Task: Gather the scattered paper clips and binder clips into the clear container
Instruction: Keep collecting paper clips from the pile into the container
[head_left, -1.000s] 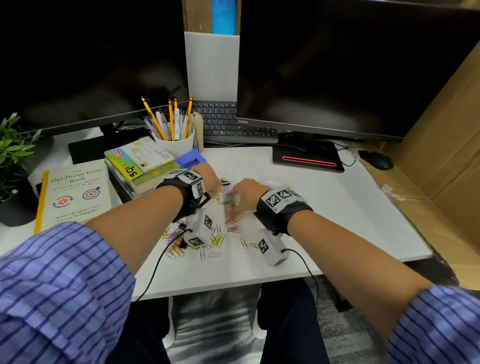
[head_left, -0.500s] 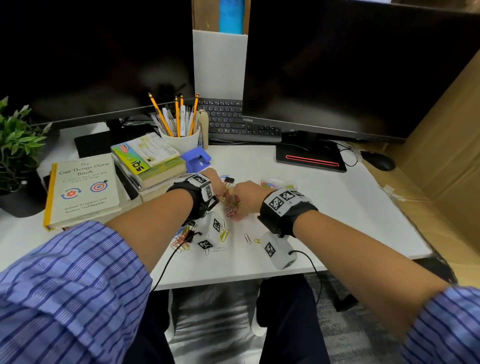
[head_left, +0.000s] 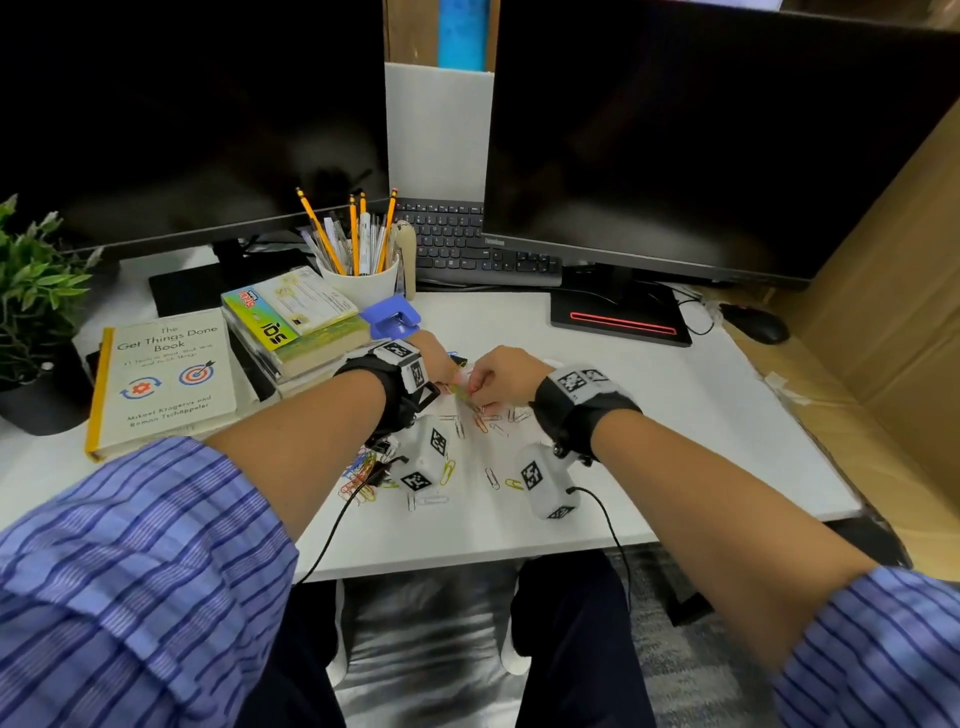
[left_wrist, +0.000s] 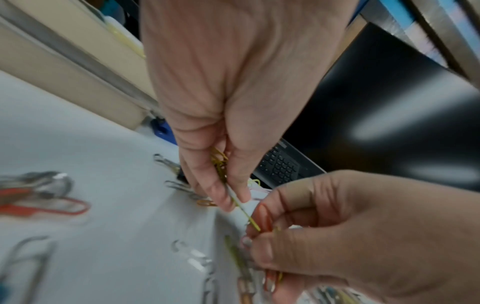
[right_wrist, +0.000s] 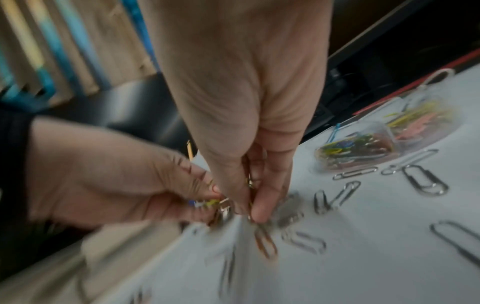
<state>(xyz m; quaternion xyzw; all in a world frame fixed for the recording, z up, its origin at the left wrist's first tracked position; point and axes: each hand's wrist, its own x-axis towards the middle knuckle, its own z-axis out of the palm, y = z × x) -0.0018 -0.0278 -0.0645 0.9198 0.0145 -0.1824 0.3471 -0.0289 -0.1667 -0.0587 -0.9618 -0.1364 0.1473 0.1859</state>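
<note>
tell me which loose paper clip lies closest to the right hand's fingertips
The orange paper clip, flat on the desk just below the right hand; the others nearby are silver.

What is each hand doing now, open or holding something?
Left hand: closed, pinching paper clips.
Right hand: closed, pinching paper clips too.

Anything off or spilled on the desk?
Yes: paper clips lie strewn loose across the white desk near its front edge, outside the clear container. Both the left hand and the right hand pinch clips.
</note>
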